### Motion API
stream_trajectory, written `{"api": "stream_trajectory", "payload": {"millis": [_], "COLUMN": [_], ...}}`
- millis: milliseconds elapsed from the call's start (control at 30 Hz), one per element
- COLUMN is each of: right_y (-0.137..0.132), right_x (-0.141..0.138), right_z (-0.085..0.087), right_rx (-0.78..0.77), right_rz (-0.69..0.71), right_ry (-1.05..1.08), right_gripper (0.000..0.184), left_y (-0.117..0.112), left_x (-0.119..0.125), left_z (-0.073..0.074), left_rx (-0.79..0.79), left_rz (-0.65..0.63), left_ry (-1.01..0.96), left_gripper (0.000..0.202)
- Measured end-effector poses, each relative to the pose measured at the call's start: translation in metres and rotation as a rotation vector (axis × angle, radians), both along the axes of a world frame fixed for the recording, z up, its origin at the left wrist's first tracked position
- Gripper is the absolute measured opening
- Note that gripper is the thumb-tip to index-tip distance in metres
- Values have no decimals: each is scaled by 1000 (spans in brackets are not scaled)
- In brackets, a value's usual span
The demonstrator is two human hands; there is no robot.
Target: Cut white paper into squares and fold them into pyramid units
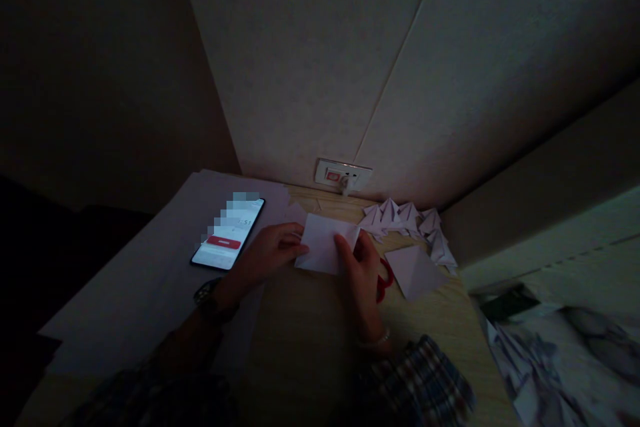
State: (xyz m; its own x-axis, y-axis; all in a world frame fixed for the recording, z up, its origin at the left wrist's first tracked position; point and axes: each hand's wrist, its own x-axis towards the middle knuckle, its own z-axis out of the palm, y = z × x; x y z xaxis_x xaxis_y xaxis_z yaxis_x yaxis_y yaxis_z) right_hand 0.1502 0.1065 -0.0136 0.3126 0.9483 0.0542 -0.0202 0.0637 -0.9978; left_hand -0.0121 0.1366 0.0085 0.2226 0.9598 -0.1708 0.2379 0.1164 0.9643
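Note:
A small square of white paper (pixel 323 243) is held just above the wooden table, between both hands. My left hand (pixel 273 250) pinches its left edge, thumb and fingers closed there. On the paper's right side, my right hand (pixel 357 263) grips with the thumb on top and the fingers curled behind the edge. Red scissor handles (pixel 385 279) stick out beside my right hand; the blades are hidden. Further right lies another paper square (pixel 416 271) with a diagonal crease. Several folded paper pieces (pixel 400 217) form a curved row behind it.
A lit phone (pixel 227 237) rests on large white sheets (pixel 145 300) at the left. The wall behind carries a socket (pixel 343 175) with a plug in it. Below the table's right edge, more folded paper (pixel 530 373) lies near clear plastic. The room is dim.

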Motion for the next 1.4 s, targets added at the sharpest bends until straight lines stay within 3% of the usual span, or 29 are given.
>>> {"api": "stream_trajectory", "payload": {"millis": [500,1400], "right_y": [0,-2], "right_x": [-1,2], "right_z": [-5,2], "right_rx": [-20,30], "right_rz": [46,-82], "right_ry": [73,-6], "right_gripper": [19,31], "left_y": [-1,-1], "left_x": [-1,-2], "left_z": [1,3], "left_rx": [37,46], "left_rz": [-85,-111], "left_ry": [21,63], "left_gripper": [13,12]}}
